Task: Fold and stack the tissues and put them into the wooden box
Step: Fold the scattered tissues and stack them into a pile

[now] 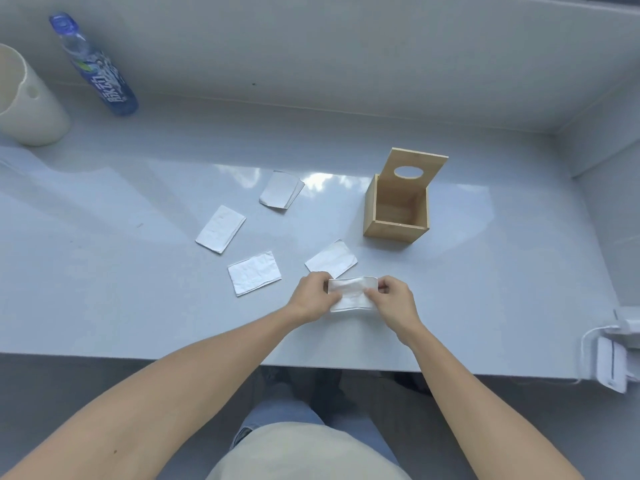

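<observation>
We seem to be in a home or a plain office room. We see a glossy pale bench (138, 289) set against a white wall, a blue drink bottle (98, 72), a cream cup (27, 102) and a white charger (613, 367) with its cable.
</observation>
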